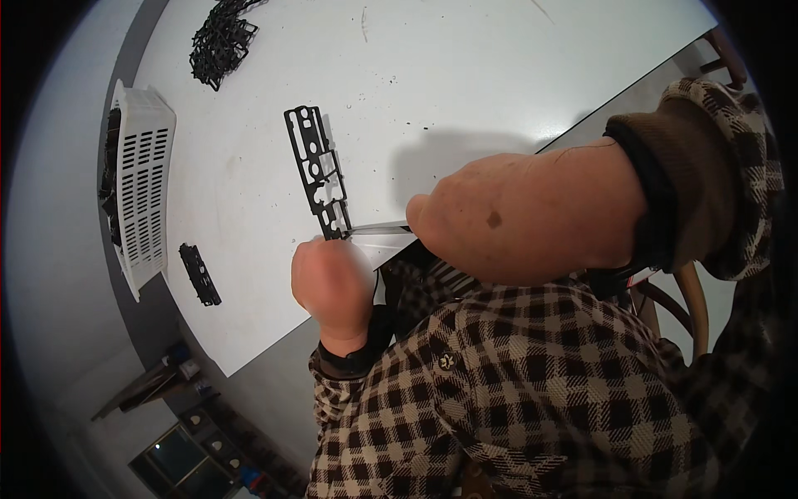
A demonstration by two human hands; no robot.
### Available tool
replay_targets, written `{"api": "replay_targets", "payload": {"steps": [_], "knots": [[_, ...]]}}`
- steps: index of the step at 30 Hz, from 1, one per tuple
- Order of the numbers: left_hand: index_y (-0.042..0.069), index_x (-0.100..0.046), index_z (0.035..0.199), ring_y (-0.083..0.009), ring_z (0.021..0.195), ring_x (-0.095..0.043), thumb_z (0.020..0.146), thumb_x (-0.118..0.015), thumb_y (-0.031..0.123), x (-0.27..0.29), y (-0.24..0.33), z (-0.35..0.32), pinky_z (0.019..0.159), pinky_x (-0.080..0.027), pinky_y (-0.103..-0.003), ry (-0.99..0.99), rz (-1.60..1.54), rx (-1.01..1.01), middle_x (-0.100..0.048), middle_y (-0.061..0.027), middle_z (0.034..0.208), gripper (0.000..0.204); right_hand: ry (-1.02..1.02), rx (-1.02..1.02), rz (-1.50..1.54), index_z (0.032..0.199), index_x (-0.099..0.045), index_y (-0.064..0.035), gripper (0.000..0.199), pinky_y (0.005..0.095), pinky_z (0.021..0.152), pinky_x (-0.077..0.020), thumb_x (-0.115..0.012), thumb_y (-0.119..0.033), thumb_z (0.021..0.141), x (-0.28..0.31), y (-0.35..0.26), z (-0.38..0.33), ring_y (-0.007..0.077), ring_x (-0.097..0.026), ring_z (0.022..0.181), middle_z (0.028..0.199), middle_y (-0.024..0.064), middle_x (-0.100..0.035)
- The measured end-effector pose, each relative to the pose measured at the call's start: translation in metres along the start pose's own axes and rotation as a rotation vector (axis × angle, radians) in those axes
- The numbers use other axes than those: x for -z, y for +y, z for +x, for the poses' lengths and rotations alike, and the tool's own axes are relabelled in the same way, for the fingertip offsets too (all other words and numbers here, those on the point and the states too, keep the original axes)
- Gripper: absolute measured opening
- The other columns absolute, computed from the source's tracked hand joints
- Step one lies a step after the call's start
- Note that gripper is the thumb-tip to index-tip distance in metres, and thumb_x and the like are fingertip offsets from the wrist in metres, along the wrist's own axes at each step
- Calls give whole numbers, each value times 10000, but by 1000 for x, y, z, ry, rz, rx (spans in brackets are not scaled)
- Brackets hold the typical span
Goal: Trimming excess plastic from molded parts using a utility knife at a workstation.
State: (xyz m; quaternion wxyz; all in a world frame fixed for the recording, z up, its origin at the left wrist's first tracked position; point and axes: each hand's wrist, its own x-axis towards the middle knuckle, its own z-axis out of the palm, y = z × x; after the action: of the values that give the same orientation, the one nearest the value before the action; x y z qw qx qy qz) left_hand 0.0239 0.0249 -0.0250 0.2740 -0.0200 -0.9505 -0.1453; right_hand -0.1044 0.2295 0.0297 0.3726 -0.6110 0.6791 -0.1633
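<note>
A long, flat black plastic frame (314, 158) with several cut-outs stretches away from me over the white table. Its near end is in my left hand (332, 279), whose fingers are closed around it close to the table edge. From the right comes my right hand (465, 208), a closed fist with a thin-bladed knife in it; its handle is hidden by the fingers. The narrow metal blade (378, 228) points left and meets the frame just beyond my left hand. Whether it cuts into the plastic cannot be made out.
A tangled heap of similar black frames (220, 46) lies at the far left. A white slotted basket (145, 183) with black parts stands along the left edge. Nearer, a smaller black piece (199, 274) rests on the table (249, 274). Tiny dark scraps (426, 128) are scattered about.
</note>
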Motion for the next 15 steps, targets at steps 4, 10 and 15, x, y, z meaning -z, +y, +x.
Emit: {"api": "replay_targets", "payload": {"steps": [4, 10, 15], "knots": [[6, -465, 737, -255, 511, -385, 864, -493, 76, 1, -1, -1, 457, -318, -340, -8, 32, -9, -392, -97, 601, 148, -114, -66, 42, 828, -449, 70, 194, 310, 494, -469, -575, -19, 710, 24, -16, 0, 251, -600, 580, 668, 175, -574], [14, -456, 716, -259, 514, -391, 857, -499, 75, 3, 2, -2, 463, -326, -341, -29, 50, -16, -400, -95, 602, 160, 3, -9, -28, 854, -449, 82, 246, 298, 530, -480, -600, -31, 697, -1, -17, 10, 256, -611, 614, 699, 179, -580], [17, -445, 698, -259, 514, -393, 855, -501, 76, 2, 3, 0, 469, -330, -341, -25, 20, 11, -402, -95, 601, 177, -141, -99, -126, 848, -450, 90, 232, 292, 545, -485, -594, -25, 707, 15, -28, 9, 259, -621, 648, 685, 181, -579]]}}
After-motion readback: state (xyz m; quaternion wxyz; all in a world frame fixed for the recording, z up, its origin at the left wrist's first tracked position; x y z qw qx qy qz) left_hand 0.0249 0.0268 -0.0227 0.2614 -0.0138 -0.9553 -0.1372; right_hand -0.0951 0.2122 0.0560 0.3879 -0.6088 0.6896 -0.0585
